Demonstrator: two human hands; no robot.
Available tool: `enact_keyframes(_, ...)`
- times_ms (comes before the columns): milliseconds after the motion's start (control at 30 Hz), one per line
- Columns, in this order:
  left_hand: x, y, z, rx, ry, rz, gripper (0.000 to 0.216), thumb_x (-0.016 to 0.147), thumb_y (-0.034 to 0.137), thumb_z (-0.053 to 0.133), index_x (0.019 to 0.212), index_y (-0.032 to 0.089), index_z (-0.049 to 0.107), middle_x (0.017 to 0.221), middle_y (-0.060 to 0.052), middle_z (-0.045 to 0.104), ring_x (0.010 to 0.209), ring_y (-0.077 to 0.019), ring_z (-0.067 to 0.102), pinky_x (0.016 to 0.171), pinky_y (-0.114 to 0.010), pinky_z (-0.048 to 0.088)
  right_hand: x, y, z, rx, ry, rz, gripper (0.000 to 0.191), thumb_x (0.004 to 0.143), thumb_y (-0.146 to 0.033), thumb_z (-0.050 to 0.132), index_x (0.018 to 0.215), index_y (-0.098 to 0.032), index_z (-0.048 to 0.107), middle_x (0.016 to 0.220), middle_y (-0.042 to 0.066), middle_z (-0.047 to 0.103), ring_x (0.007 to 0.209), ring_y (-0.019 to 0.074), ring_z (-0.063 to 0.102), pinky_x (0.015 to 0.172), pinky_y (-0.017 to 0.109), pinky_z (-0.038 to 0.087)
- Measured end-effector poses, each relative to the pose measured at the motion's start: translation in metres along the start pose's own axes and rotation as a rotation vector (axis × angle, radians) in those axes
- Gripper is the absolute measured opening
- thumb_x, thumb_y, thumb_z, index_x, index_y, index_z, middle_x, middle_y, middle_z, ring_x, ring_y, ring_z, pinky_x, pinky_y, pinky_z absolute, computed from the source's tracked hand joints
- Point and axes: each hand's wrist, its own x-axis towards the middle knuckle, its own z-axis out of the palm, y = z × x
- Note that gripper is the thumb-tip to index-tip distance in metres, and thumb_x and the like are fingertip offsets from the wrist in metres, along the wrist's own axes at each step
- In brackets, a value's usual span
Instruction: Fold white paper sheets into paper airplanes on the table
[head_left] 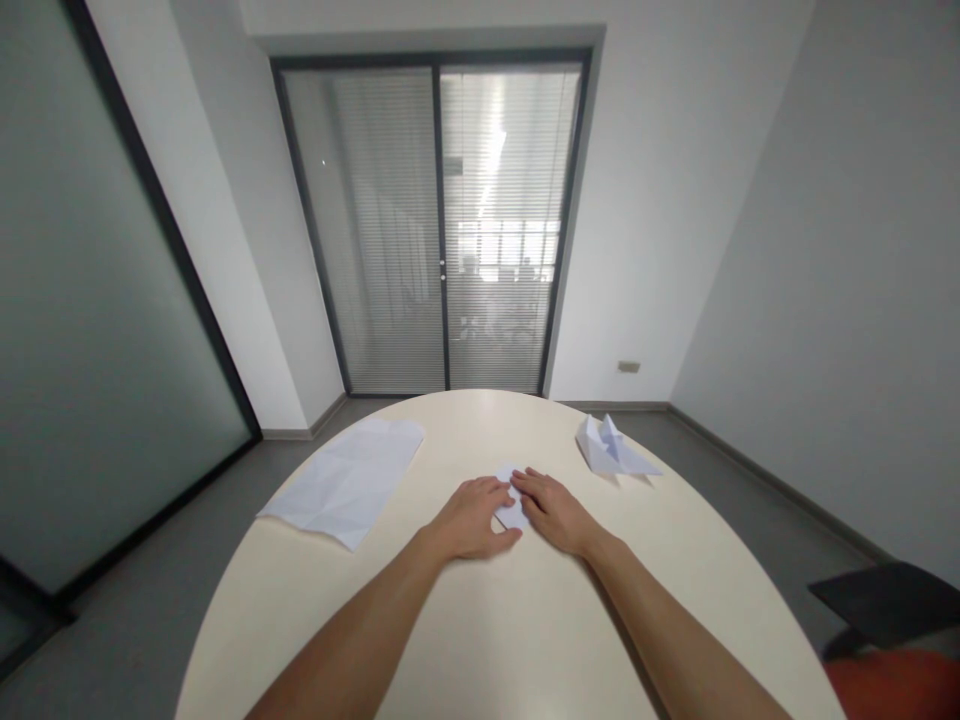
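From my end of the feed, I have both hands on one small slip (513, 515) of folded white paper, lying flat on the tabletop (487, 630). My left hand (476, 515) comes at the slip from its left, fingers on its edge and thumb spread away from them; my right hand (553, 512) lies over the slip's right side, fingers extended. Neither hand is clenched — both look loose, resting on the paper rather than gripping it. Left of the slip, well apart, I see a large creased sheet (352, 478); to the slip's right and farther off stands a peaked paper shape (611, 450). Beyond the slip, past the tabletop, are glass doors (444, 330) with blinds.
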Motion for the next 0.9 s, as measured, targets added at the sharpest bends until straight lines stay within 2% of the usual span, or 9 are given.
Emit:
enact_keyframes(167,0.0003,0.0022,-0.0037,-0.015,-0.024,0.033,0.033,0.08,0.041,0.066,0.107,0.022,0.063,0.126,-0.009,0.064,0.123,-0.0269,0.054,0.107,-0.04,0.042,-0.0014,0.003,0.0011,-0.061,0.025,-0.055,0.045,0.093,-0.02,0.043,0.135,-0.014,0.059,0.144,0.014,0.054,0.141,0.027,0.041,0.12,0.051,0.029)
enact_keyframes(533,0.0005,0.0049,-0.0012,-0.005,-0.011,0.037,0.035,0.08,0.04,0.066,0.108,0.021,0.061,0.125,-0.01,0.064,0.122,-0.0275,0.055,0.107,-0.041,0.041,0.001,0.0009,0.0013,-0.062,0.051,-0.089,0.043,0.096,-0.024,0.042,0.133,-0.013,0.06,0.14,0.014,0.058,0.137,0.0249,0.047,0.121,0.051,0.028)
enact_keyframes(767,0.0021,0.0069,0.0024,0.008,0.04,0.013,0.031,0.081,0.036,0.065,0.107,0.021,0.062,0.123,-0.008,0.064,0.117,-0.0256,0.057,0.105,-0.038,0.043,0.0015,-0.0027,-0.0016,-0.049,0.056,-0.101,0.039,0.097,-0.026,0.043,0.13,-0.015,0.062,0.139,0.013,0.059,0.136,0.025,0.048,0.12,0.052,0.029)
enact_keyframes(900,0.0031,0.0062,0.0057,0.032,0.057,-0.047,0.029,0.083,0.037,0.063,0.107,0.021,0.062,0.124,-0.008,0.065,0.116,-0.026,0.058,0.106,-0.039,0.042,0.001,-0.0041,-0.0027,-0.049,0.05,-0.106,0.04,0.098,-0.028,0.043,0.131,-0.016,0.061,0.14,0.014,0.058,0.136,0.0255,0.048,0.12,0.051,0.029)
